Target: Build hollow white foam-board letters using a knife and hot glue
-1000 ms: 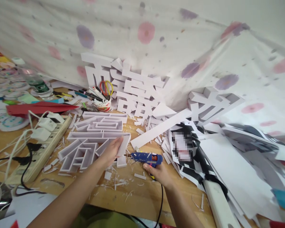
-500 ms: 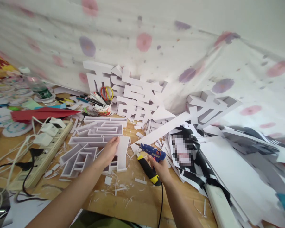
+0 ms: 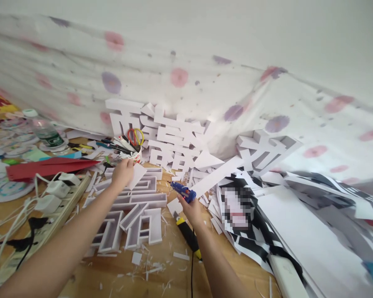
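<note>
My left hand (image 3: pixel 123 174) pinches a small white card piece (image 3: pixel 137 176) above the upper part of a hollow white letter form (image 3: pixel 147 200), close to the cup of pens. My right hand (image 3: pixel 189 207) is wrapped round a blue hot glue gun (image 3: pixel 182 191), whose nozzle points left over the table. Below it a black and yellow cutter (image 3: pixel 188 234) lies on the wood, with the glue gun's cord running past. The letter form lies with its open walls and compartments facing up.
Finished white letters (image 3: pixel 174 138) lean on the patterned curtain. A power strip (image 3: pixel 60 209) with plugs and cables lies left, beside red paper (image 3: pixel 46 167). White sheets (image 3: pixel 298 231) and black-and-white printed paper (image 3: pixel 264 231) cover the right. A cup (image 3: pixel 137 156) holds scissors. Scraps litter the wood.
My left hand has moved up and left, off the lower right of the letter form, with a white piece now in its fingers. The glue gun has shifted slightly left. The view has tilted upward.
</note>
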`<act>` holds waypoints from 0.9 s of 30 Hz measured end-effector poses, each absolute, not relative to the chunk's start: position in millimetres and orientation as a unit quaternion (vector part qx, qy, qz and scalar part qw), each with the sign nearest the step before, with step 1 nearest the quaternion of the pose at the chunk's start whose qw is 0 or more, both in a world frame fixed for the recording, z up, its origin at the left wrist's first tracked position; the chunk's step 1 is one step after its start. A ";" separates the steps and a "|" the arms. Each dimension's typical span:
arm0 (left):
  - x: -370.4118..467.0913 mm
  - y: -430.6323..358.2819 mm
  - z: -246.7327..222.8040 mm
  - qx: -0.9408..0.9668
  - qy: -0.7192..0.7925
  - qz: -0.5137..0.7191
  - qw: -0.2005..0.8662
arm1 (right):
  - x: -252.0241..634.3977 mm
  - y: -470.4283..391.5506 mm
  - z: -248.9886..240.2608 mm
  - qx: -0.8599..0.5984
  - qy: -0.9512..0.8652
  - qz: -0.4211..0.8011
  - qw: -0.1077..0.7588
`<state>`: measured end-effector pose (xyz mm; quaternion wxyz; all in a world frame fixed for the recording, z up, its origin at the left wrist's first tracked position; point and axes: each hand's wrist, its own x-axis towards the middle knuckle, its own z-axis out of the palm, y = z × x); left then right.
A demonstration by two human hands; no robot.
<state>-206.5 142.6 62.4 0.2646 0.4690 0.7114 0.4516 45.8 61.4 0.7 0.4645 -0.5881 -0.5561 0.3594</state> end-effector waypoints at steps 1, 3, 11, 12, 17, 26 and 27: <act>-211.5 149.6 67.2 0.480 0.727 0.433 0.230 | 43.7 64.2 -1.5 -0.601 -0.546 0.363 0.456; -219.5 162.3 73.8 0.510 0.750 0.385 0.173 | 40.1 68.4 -4.5 -0.621 -0.533 0.369 0.441; -224.4 182.4 77.9 0.576 0.776 0.247 0.067 | 36.0 74.1 -1.6 -0.606 -0.554 0.368 0.437; -222.1 179.9 80.8 0.573 0.779 0.249 0.051 | 36.2 74.5 -1.5 -0.609 -0.554 0.367 0.433; -191.1 143.1 88.3 0.618 0.726 0.303 0.004 | 32.6 76.3 1.1 -0.663 -0.561 0.318 0.381; -119.0 49.7 36.7 0.744 0.396 0.443 0.306 | 32.9 95.0 21.3 -0.755 -0.599 0.167 0.207; -118.0 45.6 33.3 0.727 0.405 0.464 0.305 | 35.6 96.8 21.5 -0.760 -0.597 0.159 0.202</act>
